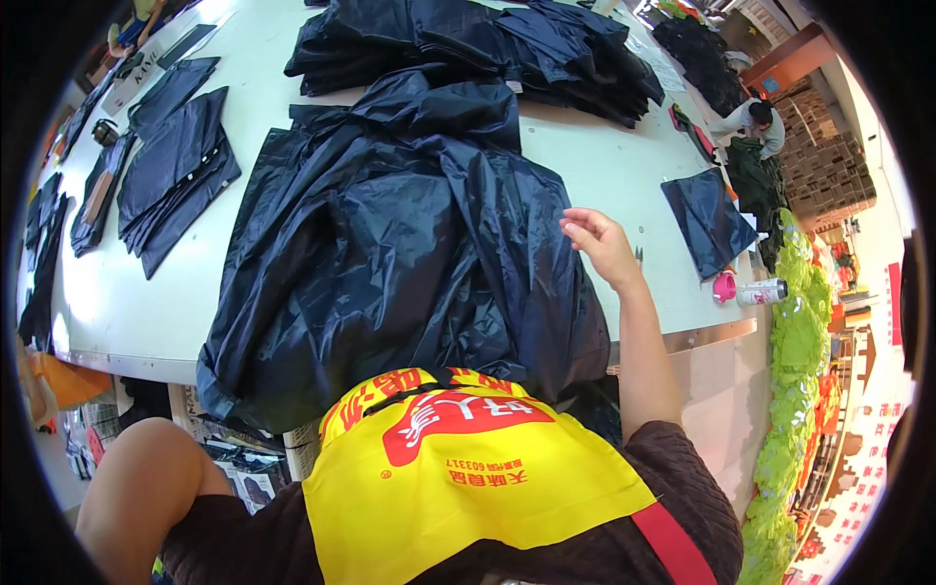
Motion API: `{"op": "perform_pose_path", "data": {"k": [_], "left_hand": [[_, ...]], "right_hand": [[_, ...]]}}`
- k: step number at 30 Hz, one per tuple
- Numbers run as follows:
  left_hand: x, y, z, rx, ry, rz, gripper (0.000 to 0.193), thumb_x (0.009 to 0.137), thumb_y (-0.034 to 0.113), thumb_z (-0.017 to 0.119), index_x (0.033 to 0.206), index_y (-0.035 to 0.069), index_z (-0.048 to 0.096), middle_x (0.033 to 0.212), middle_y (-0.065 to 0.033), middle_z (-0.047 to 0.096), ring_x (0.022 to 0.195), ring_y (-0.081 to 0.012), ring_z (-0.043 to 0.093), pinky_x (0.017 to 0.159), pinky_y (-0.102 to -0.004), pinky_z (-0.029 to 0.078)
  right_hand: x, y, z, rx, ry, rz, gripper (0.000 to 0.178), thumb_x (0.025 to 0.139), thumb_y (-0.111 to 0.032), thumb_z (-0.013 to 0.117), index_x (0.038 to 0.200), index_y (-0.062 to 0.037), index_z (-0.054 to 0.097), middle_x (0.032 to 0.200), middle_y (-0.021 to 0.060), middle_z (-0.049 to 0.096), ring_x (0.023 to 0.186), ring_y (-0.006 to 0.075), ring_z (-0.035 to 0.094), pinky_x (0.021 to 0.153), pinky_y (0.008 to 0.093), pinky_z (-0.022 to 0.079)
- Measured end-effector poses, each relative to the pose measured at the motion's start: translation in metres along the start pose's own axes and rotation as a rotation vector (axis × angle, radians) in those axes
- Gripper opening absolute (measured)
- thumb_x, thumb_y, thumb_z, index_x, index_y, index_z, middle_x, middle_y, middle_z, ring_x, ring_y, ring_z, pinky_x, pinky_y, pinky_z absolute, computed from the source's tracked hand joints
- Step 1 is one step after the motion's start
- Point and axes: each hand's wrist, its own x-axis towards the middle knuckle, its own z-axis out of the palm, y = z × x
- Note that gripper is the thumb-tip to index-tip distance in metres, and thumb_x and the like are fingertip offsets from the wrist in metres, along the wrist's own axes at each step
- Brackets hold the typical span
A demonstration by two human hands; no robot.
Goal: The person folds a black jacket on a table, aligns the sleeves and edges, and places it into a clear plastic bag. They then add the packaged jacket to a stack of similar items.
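Observation:
A large dark navy garment (390,224) of thin shiny fabric lies crumpled on the white table (585,175) in front of me. Its lower part hangs over the near edge, against my yellow apron (468,487). My right hand (600,246) is at the garment's right side, fingers stretched toward it and thumb a little apart, with nothing seen in them. Whether the fingertips touch the fabric I cannot tell. On the left, my bent arm shows at the lower edge, but the left hand is out of the picture.
A thick pile of dark garments (468,44) lies beyond. Folded dark pieces (175,171) are stacked at left, another folded piece (707,222) at right beside a bottle (760,292) and a pink item (723,287). Bright green fabric (795,390) is heaped right. Another person (760,122) works far right.

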Motion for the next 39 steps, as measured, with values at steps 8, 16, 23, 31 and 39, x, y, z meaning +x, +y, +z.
{"op": "perform_pose_path", "data": {"k": [8, 16, 23, 31, 39], "left_hand": [[0.005, 0.006, 0.014, 0.097, -0.024, 0.02, 0.041, 0.09, 0.036, 0.048, 0.123, 0.012, 0.048, 0.119, -0.0127, 0.052, 0.112, -0.0209, 0.045, 0.095, -0.0431, 0.031], [-0.005, -0.021, 0.041, 0.116, 0.003, 0.018, 0.043, 0.089, 0.036, 0.052, 0.121, 0.008, 0.05, 0.119, -0.0131, 0.054, 0.11, -0.0225, 0.048, 0.096, -0.0411, 0.034], [0.014, 0.005, 0.03, 0.237, 0.079, -0.079, 0.045, 0.088, 0.035, 0.055, 0.12, 0.005, 0.051, 0.119, -0.0134, 0.056, 0.109, -0.0239, 0.051, 0.096, -0.0393, 0.037], [-0.082, -0.071, 0.114, 0.364, 0.249, -1.059, 0.057, 0.076, 0.03, 0.069, 0.123, 0.002, 0.051, 0.122, -0.0182, 0.054, 0.116, -0.0294, 0.05, 0.103, -0.0432, 0.03], [-0.34, -0.041, 0.209, 0.6, -0.245, -1.861, 0.071, 0.065, 0.032, 0.074, 0.127, 0.013, 0.046, 0.127, -0.0155, 0.046, 0.121, -0.0337, 0.041, 0.098, -0.0492, 0.035]], "right_hand": [[-0.002, 0.004, -0.01, -0.133, 0.016, -0.042, 0.03, 0.088, -0.017, 0.059, 0.111, 0.0022, 0.058, 0.096, 0.0065, 0.065, 0.083, 0.0088, 0.058, 0.069, 0.0221, 0.046], [-0.028, 0.119, -0.08, -0.625, 0.437, 0.146, 0.04, 0.084, -0.023, 0.061, 0.116, 0.0004, 0.055, 0.11, 0.02, 0.06, 0.101, 0.0285, 0.059, 0.087, 0.0377, 0.047], [-0.048, 0.211, -0.113, -1.124, 0.448, 0.341, 0.046, 0.086, -0.024, 0.054, 0.128, -0.0059, 0.046, 0.129, 0.0265, 0.042, 0.119, 0.0421, 0.041, 0.096, 0.0479, 0.037], [-0.029, 0.13, -0.072, -0.429, 0.341, 0.201, 0.072, 0.08, -0.036, 0.064, 0.136, -0.0013, 0.035, 0.136, 0.0282, 0.037, 0.128, 0.0402, 0.035, 0.104, 0.0429, 0.032], [-0.088, 0.078, 0.095, -0.962, 0.127, 0.065, 0.085, 0.069, -0.023, 0.07, 0.14, -0.0043, 0.026, 0.134, 0.03, 0.037, 0.12, 0.044, 0.041, 0.097, 0.0431, 0.038]]}}
